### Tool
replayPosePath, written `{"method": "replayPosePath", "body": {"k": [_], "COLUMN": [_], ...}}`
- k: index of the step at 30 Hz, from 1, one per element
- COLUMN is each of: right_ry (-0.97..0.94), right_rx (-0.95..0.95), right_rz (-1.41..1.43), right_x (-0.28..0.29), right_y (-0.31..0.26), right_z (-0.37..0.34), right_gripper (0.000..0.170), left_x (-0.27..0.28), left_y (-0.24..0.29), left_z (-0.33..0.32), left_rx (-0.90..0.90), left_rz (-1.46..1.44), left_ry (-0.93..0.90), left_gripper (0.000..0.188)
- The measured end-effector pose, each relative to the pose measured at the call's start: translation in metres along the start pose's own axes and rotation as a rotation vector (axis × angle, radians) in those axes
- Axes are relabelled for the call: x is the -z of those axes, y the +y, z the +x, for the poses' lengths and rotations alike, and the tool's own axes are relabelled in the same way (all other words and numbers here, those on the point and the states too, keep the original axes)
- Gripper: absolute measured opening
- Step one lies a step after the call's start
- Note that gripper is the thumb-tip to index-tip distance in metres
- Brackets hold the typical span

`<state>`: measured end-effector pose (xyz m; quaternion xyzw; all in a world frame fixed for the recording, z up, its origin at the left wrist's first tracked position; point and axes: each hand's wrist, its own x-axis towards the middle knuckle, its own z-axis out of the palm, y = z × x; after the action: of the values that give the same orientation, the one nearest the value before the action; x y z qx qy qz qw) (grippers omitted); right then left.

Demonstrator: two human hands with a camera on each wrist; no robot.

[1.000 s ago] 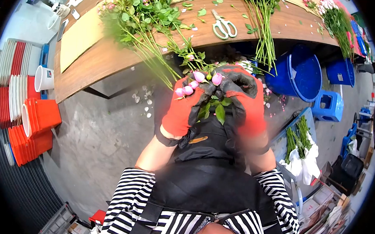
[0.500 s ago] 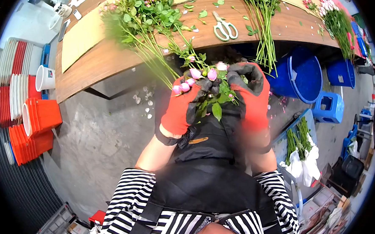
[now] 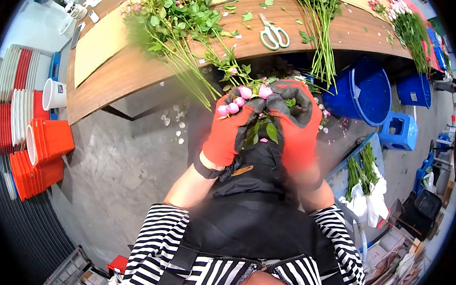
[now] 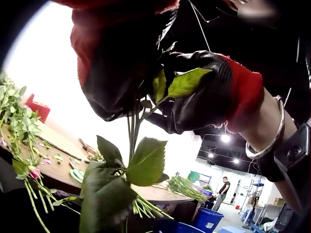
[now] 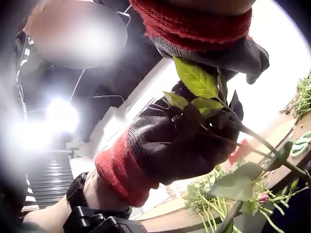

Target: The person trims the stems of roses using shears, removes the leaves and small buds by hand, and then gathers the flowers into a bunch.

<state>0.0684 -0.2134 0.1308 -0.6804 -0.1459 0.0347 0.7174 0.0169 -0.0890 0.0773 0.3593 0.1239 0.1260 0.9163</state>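
Note:
Both hands wear red gloves with black palms and meet in front of the apron. My left hand [image 3: 231, 124] grips several pink spray roses [image 3: 232, 108], their blooms lying along its upper side. Opposite it, my right hand [image 3: 297, 123] has its fingers curled and pinches the rose stems close to the left fingertips, beside a pink bloom [image 3: 265, 91]. Green leaves [image 3: 271, 132] hang below the hands. In the left wrist view, the stems [image 4: 134, 128] run down from the grip to large leaves [image 4: 146, 162]. In the right wrist view, leaves [image 5: 197, 80] partly cover the left hand's fingers.
The wooden table [image 3: 101, 92] ahead bears a heap of cut roses [image 3: 180, 21], green-handled scissors [image 3: 274, 34] and a bundle of stems [image 3: 321, 44]. A blue bucket [image 3: 362, 90] and a blue stool [image 3: 399, 131] stand at right, orange crates [image 3: 50, 138] at left. Petals lie on the floor.
The right hand moved away from the left, showing a bloom and leaves between them, then came back against the stems. The left hand shifted slightly right, still holding the roses.

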Motion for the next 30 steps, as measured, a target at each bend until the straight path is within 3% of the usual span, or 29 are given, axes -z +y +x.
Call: {"method": "replayPosePath", "body": {"k": [3, 8, 10, 11, 13, 15, 17, 19, 22, 23, 26, 30], "right_ry": [0.0, 0.047, 0.063, 0.073, 0.089, 0.067, 0.012, -0.049, -0.039, -0.034, 0.007, 0.009], "right_rx": [-0.139, -0.289, -0.252, -0.263, -0.158, -0.109, -0.131, -0.089, 0.185, 0.184, 0.002, -0.177], "right_rz": [0.206, 0.403, 0.413, 0.426, 0.357, 0.16, 0.123, 0.011, -0.296, -0.312, -0.116, 0.142], "right_x": [-0.003, -0.008, 0.004, 0.006, 0.01, 0.011, 0.008, 0.009, 0.001, 0.001, -0.004, -0.001], "right_y": [0.006, 0.005, 0.023, 0.026, 0.027, 0.017, -0.004, -0.001, 0.003, 0.001, 0.001, 0.013], "right_z": [0.0, 0.009, 0.015, 0.022, 0.021, 0.022, 0.016, 0.009, 0.006, 0.006, 0.003, 0.007], "right_gripper": [0.023, 0.009, 0.008, 0.007, 0.008, 0.02, 0.027, 0.039, 0.04, 0.038, 0.038, 0.035], "left_x": [-0.01, -0.003, -0.003, -0.005, -0.005, 0.001, -0.001, -0.01, -0.009, -0.013, -0.01, -0.014], "left_y": [0.003, 0.002, 0.004, 0.007, 0.01, 0.006, 0.007, 0.01, 0.004, 0.005, 0.005, 0.001], "left_z": [-0.002, 0.001, 0.0, -0.001, 0.001, 0.006, 0.007, 0.005, 0.001, 0.0, -0.001, 0.001], "left_rx": [-0.064, -0.003, -0.119, -0.226, -0.26, -0.117, -0.046, -0.047, -0.109, -0.062, -0.087, -0.079], "left_rz": [-0.12, -0.225, 0.199, 0.656, 0.817, 0.221, -0.116, -0.194, -0.004, 0.124, 0.15, -0.025], "left_ry": [-0.031, -0.056, -0.049, -0.02, -0.003, -0.027, -0.019, 0.019, 0.128, 0.173, 0.132, 0.122], "left_gripper": [0.026, 0.022, 0.02, 0.02, 0.019, 0.019, 0.019, 0.022, 0.025, 0.027, 0.025, 0.022]}}
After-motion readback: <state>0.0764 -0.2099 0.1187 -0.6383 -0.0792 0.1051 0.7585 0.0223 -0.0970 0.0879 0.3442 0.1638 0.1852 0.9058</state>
